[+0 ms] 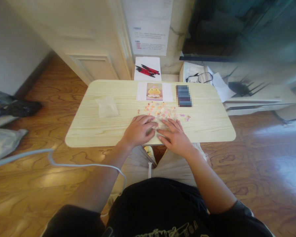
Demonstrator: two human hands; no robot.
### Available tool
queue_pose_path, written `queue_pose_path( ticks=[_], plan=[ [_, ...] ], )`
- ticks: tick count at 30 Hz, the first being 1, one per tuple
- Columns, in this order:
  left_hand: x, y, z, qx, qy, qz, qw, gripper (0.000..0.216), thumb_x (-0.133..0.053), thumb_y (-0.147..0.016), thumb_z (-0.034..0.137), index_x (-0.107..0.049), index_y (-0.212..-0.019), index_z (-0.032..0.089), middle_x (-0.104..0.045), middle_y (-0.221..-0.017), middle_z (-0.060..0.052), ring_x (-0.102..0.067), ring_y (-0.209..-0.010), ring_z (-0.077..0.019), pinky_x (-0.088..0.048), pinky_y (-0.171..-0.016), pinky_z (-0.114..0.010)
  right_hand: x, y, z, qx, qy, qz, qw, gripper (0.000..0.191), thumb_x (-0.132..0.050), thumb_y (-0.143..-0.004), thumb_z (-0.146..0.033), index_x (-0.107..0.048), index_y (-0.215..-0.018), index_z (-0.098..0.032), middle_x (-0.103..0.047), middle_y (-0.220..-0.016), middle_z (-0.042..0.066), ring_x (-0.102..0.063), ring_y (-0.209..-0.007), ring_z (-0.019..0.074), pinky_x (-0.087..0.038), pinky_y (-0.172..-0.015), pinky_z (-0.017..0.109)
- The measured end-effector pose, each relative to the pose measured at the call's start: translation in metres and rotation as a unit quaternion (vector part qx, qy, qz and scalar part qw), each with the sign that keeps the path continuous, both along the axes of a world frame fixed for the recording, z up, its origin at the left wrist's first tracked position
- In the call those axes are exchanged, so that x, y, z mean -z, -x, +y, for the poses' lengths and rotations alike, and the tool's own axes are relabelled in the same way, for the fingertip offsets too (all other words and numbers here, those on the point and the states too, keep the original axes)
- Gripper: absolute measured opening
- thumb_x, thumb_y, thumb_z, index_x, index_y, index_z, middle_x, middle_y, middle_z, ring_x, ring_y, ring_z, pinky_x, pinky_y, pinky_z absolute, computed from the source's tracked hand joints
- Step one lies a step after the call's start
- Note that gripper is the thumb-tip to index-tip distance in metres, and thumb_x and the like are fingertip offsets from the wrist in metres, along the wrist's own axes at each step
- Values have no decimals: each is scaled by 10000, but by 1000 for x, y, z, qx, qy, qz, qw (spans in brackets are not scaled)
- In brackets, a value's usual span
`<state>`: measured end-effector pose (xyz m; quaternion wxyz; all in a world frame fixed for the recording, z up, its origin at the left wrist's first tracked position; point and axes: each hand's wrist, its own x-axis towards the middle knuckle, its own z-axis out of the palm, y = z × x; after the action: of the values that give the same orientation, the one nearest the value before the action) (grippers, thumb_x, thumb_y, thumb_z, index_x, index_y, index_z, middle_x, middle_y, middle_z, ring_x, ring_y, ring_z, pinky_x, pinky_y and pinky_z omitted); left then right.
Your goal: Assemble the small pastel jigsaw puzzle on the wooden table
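Note:
On a pale wood-grain table (84, 121), a loose pile of small pink, orange and yellow pieces, apparently jigsaw puzzle pieces (160, 109), lies between and beyond my hands. My left hand (138, 130) rests at the near left of the pile, fingers curved and apart, their tips among the pieces. Across from it, my right hand (176, 135) lies palm down with spread fingers touching the near right side. Some pieces are hidden under both hands. Just past the pile is a printed sheet with a yellow cartoon figure (155, 92).
A crumpled translucent bag (108, 107) lies on the table's left. A phone-like dark, pixelated object (184, 96) is at the back right. Red pens (148, 70) lie on white paper behind the table. A pale cable (86, 164) crosses my left forearm.

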<state>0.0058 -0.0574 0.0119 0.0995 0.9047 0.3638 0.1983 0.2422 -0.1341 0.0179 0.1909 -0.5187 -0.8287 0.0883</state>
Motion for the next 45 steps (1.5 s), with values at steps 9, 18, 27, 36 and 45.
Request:
queue_pose_path(
  ticks=[9,18,27,36,45],
  plan=[
    [3,-2,1,-84,-14,-36,996,460,-609,-970,382,-640,-1405,234,-616,-1518,-99,-518,-1462,-319,-361,-1277,-549,-3,4,0,39,31,-31,998,593,-504,-1086,-498,-463,-1635,-278,-362,-1739,94,-265,-1629,362,-228,-1318,636],
    [7,-3,3,-84,1,-53,995,523,-619,-971,363,-565,-1468,211,-551,-1590,-123,-458,-1534,-308,-342,-1314,-538,-1,-7,4,59,41,-53,996,598,-434,-1108,-507,-472,-1624,-207,-349,-1742,132,-263,-1632,371,-235,-1321,609],
    [14,11,14,-234,17,-172,957,511,-593,-941,261,-568,-1446,187,-675,-1410,-125,-622,-1338,-293,-479,-1195,-490,-4,-2,5,44,34,-40,998,540,-487,-1092,-485,-537,-1579,-257,-364,-1739,87,-251,-1637,364,-215,-1329,618],
    [3,-1,6,-111,31,-65,991,494,-606,-966,340,-602,-1453,257,-603,-1554,-76,-511,-1493,-291,-407,-1257,-504,-2,-1,10,37,46,-49,997,565,-449,-1105,-498,-506,-1598,-229,-339,-1750,107,-274,-1631,358,-239,-1321,614],
    [-1,0,2,-70,23,-11,997,442,-590,-968,363,-692,-1387,269,-595,-1576,-57,-499,-1504,-295,-351,-1281,-529,-1,-3,12,30,43,-44,998,557,-445,-1106,-486,-512,-1593,-224,-366,-1737,109,-276,-1631,352,-217,-1324,628]
  ],
)
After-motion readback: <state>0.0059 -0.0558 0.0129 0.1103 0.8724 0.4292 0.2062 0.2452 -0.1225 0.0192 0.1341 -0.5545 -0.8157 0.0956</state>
